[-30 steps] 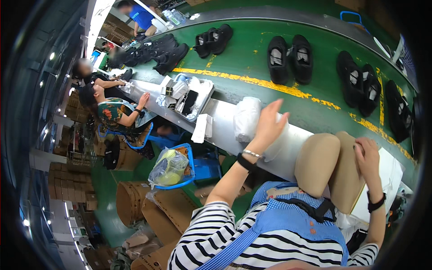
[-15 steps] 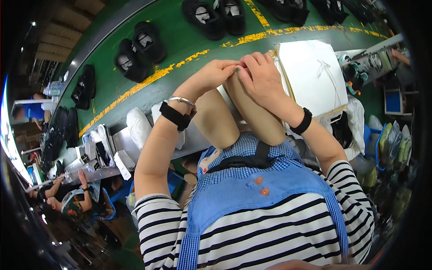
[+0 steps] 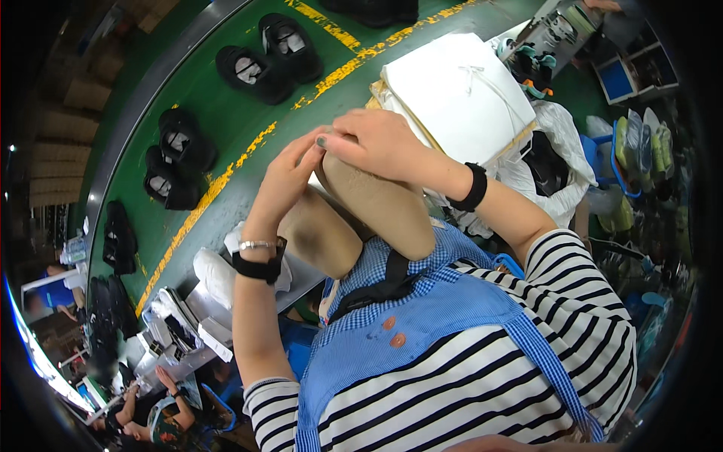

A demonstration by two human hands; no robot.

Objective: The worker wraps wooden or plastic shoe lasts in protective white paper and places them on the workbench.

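My left hand (image 3: 290,177) and my right hand (image 3: 380,143) meet over the top of my raised knee (image 3: 380,207), which is covered in beige cloth. Their fingers are bent and touch one another, with the thumbs close together. The fingertips are partly hidden, and no object shows between them. My other knee (image 3: 316,233) is beside it, with a dark patch on it. Black bands circle both wrists, and the left also wears a bracelet. Just beyond the right hand lies a white folder (image 3: 456,90) tied with a string, on top of a stack.
Pairs of black shoes (image 3: 286,49) stand on the green bench (image 3: 226,124) with yellow lines. White wrapped bundles (image 3: 215,273) lie to the left. At right are a black shoe in white plastic (image 3: 548,162) and a blue basket (image 3: 599,154). Other people (image 3: 177,410) sit at lower left.
The view has turned, so the shoes and the folder appear shifted left. Both hands stay together over the knee, with the fingers slightly rearranged.
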